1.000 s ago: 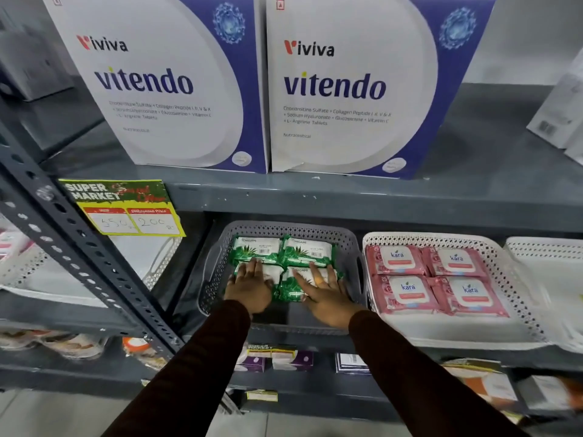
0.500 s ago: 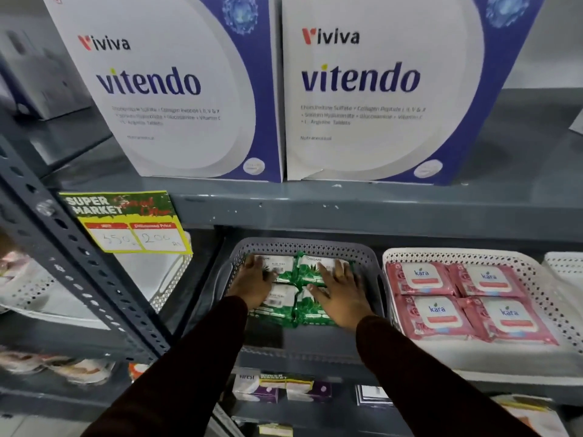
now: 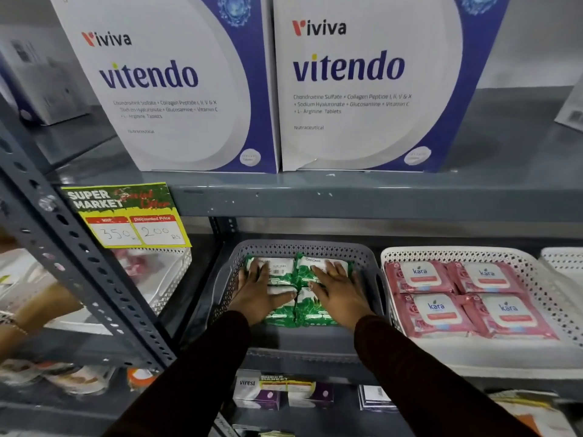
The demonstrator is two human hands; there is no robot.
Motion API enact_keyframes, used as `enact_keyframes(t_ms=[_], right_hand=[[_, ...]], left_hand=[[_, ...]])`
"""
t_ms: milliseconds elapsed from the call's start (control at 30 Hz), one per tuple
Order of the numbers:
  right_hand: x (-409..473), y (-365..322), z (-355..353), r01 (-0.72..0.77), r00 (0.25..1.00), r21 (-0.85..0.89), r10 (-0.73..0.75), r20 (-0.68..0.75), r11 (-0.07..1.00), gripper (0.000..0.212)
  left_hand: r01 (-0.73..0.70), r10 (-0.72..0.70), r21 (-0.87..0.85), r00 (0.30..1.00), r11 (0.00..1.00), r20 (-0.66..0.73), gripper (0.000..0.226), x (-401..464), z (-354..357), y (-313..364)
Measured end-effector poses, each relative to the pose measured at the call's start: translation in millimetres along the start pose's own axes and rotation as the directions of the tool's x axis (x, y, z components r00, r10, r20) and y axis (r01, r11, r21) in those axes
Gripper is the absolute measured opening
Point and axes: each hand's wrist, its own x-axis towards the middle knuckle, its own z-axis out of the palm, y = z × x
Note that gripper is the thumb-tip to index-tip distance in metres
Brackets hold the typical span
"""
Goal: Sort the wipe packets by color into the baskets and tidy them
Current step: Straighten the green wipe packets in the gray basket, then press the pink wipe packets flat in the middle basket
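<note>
The grey perforated basket [image 3: 303,251] sits on the middle shelf, directly below the two large Viviva Vitendo boxes [image 3: 356,86] on the shelf above. It contains the green wipe packets [image 3: 310,310], arranged as a block of four, two across and two deep, lying flat and pushed toward the rear wall of the basket; the front part of the basket floor is bare. The rear right packet shows the word ORIGAMI along its top edge. The left hand [image 3: 257,293] lies palm down on the left column of green packets, fingers extended and slightly spread, with the fingertips near the rear packet's far edge. The right hand [image 3: 339,290] lies palm down on the right column in the same way, fingers extended and spread, pressing flat and not curled around anything. Both forearms wear dark maroon sleeves [image 3: 419,373]. Just beside the grey basket on its right stands the white perforated basket [image 3: 467,253], which holds the pink Kara wipe packets [image 3: 467,299], also four in a two-by-two layout, labels facing up, set toward the rear and left of that basket. A second white basket [image 3: 564,257] shows partly at the far right edge; its contents cannot be determined. To the left, behind the slotted grey upright [image 3: 79,272], another white basket [image 3: 167,279] is partly visible. A yellow and green Super Market price tag [image 3: 126,214] hangs from the upper shelf edge, marked 350 and 200.
</note>
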Motion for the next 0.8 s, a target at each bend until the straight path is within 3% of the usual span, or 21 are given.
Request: enact_keyframes(t_ms=[133, 300, 467, 567, 667, 733, 800], right_hand=[[-4, -1, -1, 0.001, 1.000, -0.044, 0.000, 0.016, 0.999, 0.059], [2, -6, -1, 0.009, 0.999, -0.088, -0.005, 0.043, 0.996, 0.059], [-4, -13, -15, 0.045, 0.993, -0.003, -0.044, 0.111, 0.999, 0.057], [-31, -2, -48, 0.119, 0.982, 0.172, -0.091, -0.164, 0.978, 0.051], [-61, 32, -83, 0.139, 0.891, 0.289, 0.007, -0.454, 0.947, 0.042], [-77, 73, -97, 0.091, 0.866, 0.300, 0.073, -0.495, 0.949, 0.037], [-94, 122, -108, -0.004, 0.867, 0.252, 0.129, -0.482, 0.968, 0.036]], left_hand=[[-0.001, 0.004, 0.117, 1.000, 0.993, -0.030, 0.107, 5, 3, 1], [-0.053, 0.061, 0.224, 0.998, 0.973, -0.027, 0.078, 10, 5, -3], [0.028, -0.029, 0.451, 1.000, 0.892, -0.004, 0.063, 10, -4, 7], [-0.086, 0.115, 0.435, 0.993, 0.896, -0.041, 0.057, 0, 5, 50], [-0.324, 0.387, 0.305, 0.905, 0.895, -0.176, 0.064, -13, 28, 116], [-0.453, 0.489, 0.193, 0.840, 0.870, -0.232, 0.072, -17, 49, 164], [-0.500, 0.524, 0.160, 0.826, 0.851, -0.206, 0.077, -22, 74, 210]])
